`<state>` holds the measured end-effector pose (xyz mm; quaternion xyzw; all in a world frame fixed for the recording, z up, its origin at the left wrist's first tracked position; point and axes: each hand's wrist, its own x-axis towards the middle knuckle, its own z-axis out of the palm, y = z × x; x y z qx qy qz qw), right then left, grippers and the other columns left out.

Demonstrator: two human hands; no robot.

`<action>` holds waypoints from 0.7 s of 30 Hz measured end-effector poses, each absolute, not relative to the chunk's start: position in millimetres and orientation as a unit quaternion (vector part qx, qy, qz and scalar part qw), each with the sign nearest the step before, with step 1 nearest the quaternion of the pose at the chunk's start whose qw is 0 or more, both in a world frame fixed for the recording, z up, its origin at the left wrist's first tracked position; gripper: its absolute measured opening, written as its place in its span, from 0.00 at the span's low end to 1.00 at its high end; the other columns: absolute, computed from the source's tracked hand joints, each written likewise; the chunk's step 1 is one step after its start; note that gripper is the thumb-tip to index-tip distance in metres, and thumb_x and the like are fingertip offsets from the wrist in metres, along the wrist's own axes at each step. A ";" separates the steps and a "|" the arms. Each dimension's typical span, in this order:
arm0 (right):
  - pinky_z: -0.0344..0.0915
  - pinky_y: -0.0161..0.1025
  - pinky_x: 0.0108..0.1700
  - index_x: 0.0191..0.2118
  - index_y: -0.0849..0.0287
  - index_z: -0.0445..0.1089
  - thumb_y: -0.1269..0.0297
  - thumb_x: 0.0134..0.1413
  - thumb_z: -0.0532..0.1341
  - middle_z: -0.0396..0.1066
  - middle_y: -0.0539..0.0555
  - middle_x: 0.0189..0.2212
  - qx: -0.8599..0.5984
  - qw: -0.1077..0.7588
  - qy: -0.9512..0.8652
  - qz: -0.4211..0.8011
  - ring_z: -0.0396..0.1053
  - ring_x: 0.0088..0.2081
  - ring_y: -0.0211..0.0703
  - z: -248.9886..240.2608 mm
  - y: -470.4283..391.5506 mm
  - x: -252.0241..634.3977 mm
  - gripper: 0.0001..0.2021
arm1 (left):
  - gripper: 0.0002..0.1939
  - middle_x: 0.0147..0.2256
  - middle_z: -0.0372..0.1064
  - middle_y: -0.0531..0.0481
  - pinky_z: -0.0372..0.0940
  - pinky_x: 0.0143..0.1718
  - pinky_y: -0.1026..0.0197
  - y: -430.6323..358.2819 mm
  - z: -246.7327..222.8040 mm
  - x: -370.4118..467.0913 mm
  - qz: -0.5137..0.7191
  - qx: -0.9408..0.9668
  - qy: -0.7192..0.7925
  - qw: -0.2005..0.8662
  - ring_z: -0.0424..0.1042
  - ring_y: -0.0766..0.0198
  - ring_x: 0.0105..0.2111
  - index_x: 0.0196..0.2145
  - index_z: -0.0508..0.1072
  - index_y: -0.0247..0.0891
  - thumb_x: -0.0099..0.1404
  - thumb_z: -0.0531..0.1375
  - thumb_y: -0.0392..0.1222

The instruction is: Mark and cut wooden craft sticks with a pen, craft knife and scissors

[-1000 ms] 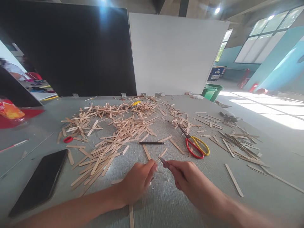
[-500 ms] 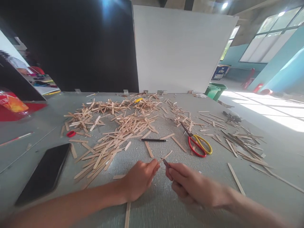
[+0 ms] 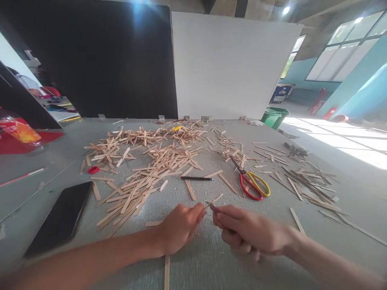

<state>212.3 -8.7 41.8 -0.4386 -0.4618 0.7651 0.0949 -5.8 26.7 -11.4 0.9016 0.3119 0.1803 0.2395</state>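
Note:
My left hand (image 3: 184, 225) is closed on a thin wooden craft stick (image 3: 217, 197), whose free end points up and to the right. Opposite it, my right hand (image 3: 250, 229) grips a small knife (image 3: 213, 208); its blade meets the stick just beyond my left fingertips. Most of the knife's handle is hidden in my fist. Past my hands a black pen (image 3: 197, 178) lies across the table, with a heap of craft sticks (image 3: 169, 159) behind it. Scissors with one red and one yellow handle (image 3: 250, 185) rest beyond my right hand.
A black phone (image 3: 60, 219) lies at the left, near a red ring (image 3: 93, 170). A bottle (image 3: 19, 129) stands farther left. Cut sticks and slivers (image 3: 314, 185) cover the right side. Black (image 3: 121, 60) and white (image 3: 232, 64) panels rise at the table's back.
Both hands have shifted slightly right, the stick and knife with them. The blade still touches the stick. The whole view has moved a little.

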 end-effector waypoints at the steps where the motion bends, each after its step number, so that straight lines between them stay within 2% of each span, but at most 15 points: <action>1: 0.46 0.26 0.12 0.35 0.51 0.51 0.47 0.69 0.51 0.49 0.38 0.18 -0.435 0.131 -0.461 0.762 0.42 0.16 0.31 38.4 -10.5 209.1 0.15 | 0.19 0.20 0.47 0.63 0.50 0.25 0.62 26.5 -11.1 -5.7 0.183 0.898 0.318 0.242 0.50 0.67 0.16 0.33 0.58 0.43 0.81 0.38 0.46; 4: 0.50 0.26 0.14 0.35 0.51 0.50 0.43 0.68 0.49 0.50 0.38 0.18 -0.448 0.205 -0.441 0.750 0.41 0.16 0.31 29.2 -17.0 199.3 0.17 | 0.19 0.21 0.48 0.62 0.51 0.26 0.61 25.8 -10.8 -5.9 0.190 0.889 0.336 0.246 0.53 0.66 0.18 0.33 0.57 0.43 0.81 0.38 0.44; 9: 0.42 0.27 0.13 0.35 0.51 0.52 0.45 0.67 0.53 0.50 0.38 0.19 -0.431 0.127 -0.464 0.763 0.40 0.17 0.31 37.4 -14.2 207.5 0.17 | 0.19 0.19 0.47 0.63 0.49 0.24 0.62 27.7 -12.8 -7.0 0.185 0.889 0.321 0.268 0.48 0.67 0.16 0.32 0.57 0.43 0.81 0.39 0.47; 16: 0.43 0.28 0.17 0.34 0.52 0.51 0.39 0.64 0.54 0.50 0.38 0.19 -0.445 0.185 -0.466 0.742 0.43 0.19 0.32 31.0 -20.2 198.5 0.22 | 0.19 0.19 0.47 0.62 0.52 0.28 0.60 25.5 -12.2 -6.0 0.197 0.868 0.344 0.298 0.50 0.66 0.17 0.31 0.58 0.43 0.80 0.41 0.47; 19: 0.45 0.29 0.18 0.35 0.52 0.53 0.41 0.67 0.51 0.51 0.39 0.20 -0.452 0.190 -0.462 0.739 0.43 0.19 0.32 31.1 -19.8 199.2 0.20 | 0.20 0.20 0.51 0.61 0.55 0.30 0.59 23.6 -6.9 -5.7 0.205 0.854 0.350 0.325 0.52 0.67 0.19 0.30 0.61 0.41 0.79 0.43 0.48; 21: 0.46 0.30 0.18 0.35 0.53 0.55 0.46 0.70 0.48 0.51 0.40 0.20 -0.461 0.183 -0.474 0.728 0.44 0.19 0.32 36.0 -16.9 204.7 0.17 | 0.20 0.21 0.54 0.60 0.57 0.31 0.59 23.9 -1.6 -5.7 0.214 0.842 0.351 0.351 0.57 0.66 0.20 0.35 0.68 0.39 0.80 0.44 0.50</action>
